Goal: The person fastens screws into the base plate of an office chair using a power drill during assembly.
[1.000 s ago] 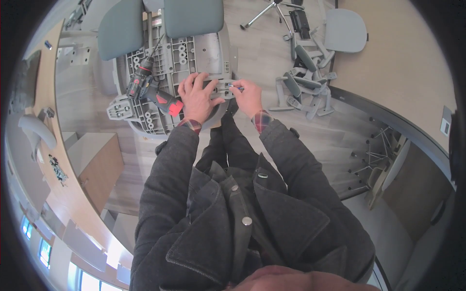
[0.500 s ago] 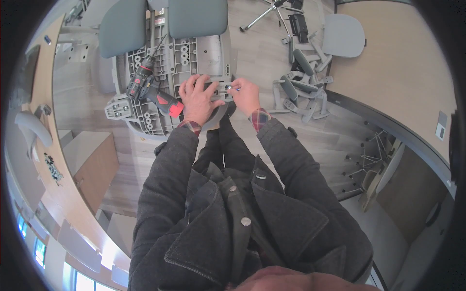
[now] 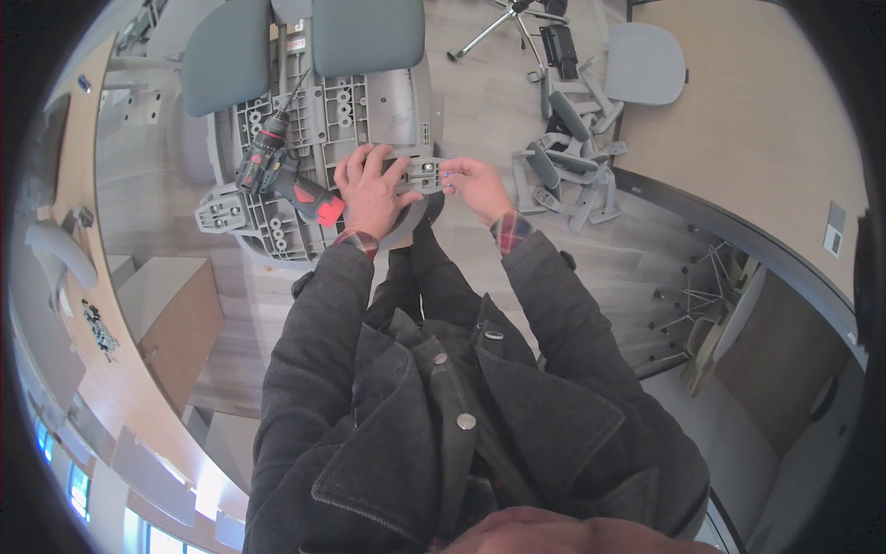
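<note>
An upturned grey plastic chair seat (image 3: 388, 106) with a ribbed underside lies in front of me. My left hand (image 3: 371, 196) rests on its near right part, fingers spread, close to a pale mounting plate (image 3: 425, 174) with holes. Just right of this plate, my right hand (image 3: 478, 189) pinches a small bluish piece (image 3: 448, 175), too small to name surely. Left of my left hand, a cordless drill (image 3: 284, 177) with a red and black battery lies across the ribs. Another plate (image 3: 221, 213) sits on the seat's left side.
Two dark grey pads (image 3: 367, 37) stand at the seat's far side. Loose armrests (image 3: 572, 157) are heaped on the floor at right, beside a wooden table (image 3: 757, 120) with a grey seat shell (image 3: 646, 65). Small parts (image 3: 99, 331) lie on the left desk (image 3: 115, 369).
My right hand has drawn back to the right from the mounting plate, with the small bluish piece between its fingers. My left hand stays in place on the seat. The view has shifted slightly.
</note>
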Motion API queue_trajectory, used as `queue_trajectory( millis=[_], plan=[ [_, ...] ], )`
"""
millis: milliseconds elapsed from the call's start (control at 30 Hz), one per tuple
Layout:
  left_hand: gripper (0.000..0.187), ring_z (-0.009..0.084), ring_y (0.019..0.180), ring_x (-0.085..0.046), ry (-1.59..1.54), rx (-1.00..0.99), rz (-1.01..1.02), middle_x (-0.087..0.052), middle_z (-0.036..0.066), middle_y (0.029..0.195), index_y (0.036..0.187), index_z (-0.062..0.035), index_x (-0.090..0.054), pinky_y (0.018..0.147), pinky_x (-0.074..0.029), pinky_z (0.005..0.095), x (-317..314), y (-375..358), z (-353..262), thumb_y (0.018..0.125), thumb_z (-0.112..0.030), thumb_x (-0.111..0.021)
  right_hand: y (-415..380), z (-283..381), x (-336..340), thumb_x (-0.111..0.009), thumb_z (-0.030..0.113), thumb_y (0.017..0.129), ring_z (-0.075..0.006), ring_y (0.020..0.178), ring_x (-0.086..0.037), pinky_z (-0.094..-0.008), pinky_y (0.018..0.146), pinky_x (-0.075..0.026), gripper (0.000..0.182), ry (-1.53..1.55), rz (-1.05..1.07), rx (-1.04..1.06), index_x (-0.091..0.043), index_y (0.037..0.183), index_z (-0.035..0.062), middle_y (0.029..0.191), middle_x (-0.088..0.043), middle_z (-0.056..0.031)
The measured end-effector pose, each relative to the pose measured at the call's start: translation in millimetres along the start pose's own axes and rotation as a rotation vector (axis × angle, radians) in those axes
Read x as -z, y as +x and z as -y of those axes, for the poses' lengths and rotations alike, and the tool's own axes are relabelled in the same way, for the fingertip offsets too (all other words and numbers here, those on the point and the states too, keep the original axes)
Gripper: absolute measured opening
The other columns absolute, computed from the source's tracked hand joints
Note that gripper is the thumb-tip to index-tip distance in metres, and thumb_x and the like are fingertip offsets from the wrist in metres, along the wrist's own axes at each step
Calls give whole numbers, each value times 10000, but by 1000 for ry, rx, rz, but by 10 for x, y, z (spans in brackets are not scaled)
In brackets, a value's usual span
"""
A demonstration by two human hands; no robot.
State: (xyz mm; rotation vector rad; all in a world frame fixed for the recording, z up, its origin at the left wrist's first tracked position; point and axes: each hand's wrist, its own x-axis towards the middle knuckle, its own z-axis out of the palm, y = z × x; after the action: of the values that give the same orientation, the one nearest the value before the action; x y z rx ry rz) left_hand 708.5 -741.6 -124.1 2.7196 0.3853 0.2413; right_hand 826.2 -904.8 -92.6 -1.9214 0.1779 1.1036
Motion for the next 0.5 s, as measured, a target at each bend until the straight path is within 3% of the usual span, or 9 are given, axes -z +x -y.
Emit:
queue_trajectory(
  millis=[33,100,200,300,400,500],
  plan=[
    [605,262,1269,-455,-4,3,6,-576,-50,1244,1090,-313,-676,1042,-296,483,-10,-7,-1,567,-548,-868,-37,-45,15,-515,36,880,-124,735,-596,-260,854,-471,290,70,7,-25,-688,1112,26,891,-670,-45],
    [606,269,1251,-472,3,-17,-33,-592,-45,1233,1076,-315,-681,1016,-309,476,-19,1,6,556,-571,-859,-45,-154,21,-505,16,956,-203,818,-636,-297,795,-570,248,346,31,-65,-591,1178,-54,1050,-654,-199],
    [596,263,1249,-471,6,-21,-35,-588,-52,1227,1069,-318,-682,1019,-303,473,-10,-3,-1,564,-583,-852,-118,-192,6,-616,84,957,-155,768,-641,-256,689,-568,176,374,19,-97,-628,1103,-14,1041,-699,-172],
    [601,265,1252,-465,16,-32,-30,-585,-54,1227,1075,-318,-681,1019,-303,473,-11,-4,-2,572,-603,-842,-154,-251,-25,-696,86,911,-179,737,-636,-265,752,-576,129,372,-47,-104,-691,991,-15,852,-670,-118],
    [614,269,1258,-458,18,-29,-31,-577,-61,1234,1087,-320,-674,1020,-303,481,-29,-9,7,569,-604,-842,-207,-241,-41,-618,59,932,-227,923,-679,-287,925,-574,240,365,-14,-111,-671,1145,-38,1042,-670,-143],
    [615,269,1257,-457,13,-25,-30,-577,-61,1234,1090,-317,-672,1024,-307,489,-32,-15,7,572,-599,-844,-188,-308,-95,-614,76,924,-224,908,-719,-288,917,-580,295,296,-15,-34,-676,1198,-16,1046,-708,-163]
  ],
)
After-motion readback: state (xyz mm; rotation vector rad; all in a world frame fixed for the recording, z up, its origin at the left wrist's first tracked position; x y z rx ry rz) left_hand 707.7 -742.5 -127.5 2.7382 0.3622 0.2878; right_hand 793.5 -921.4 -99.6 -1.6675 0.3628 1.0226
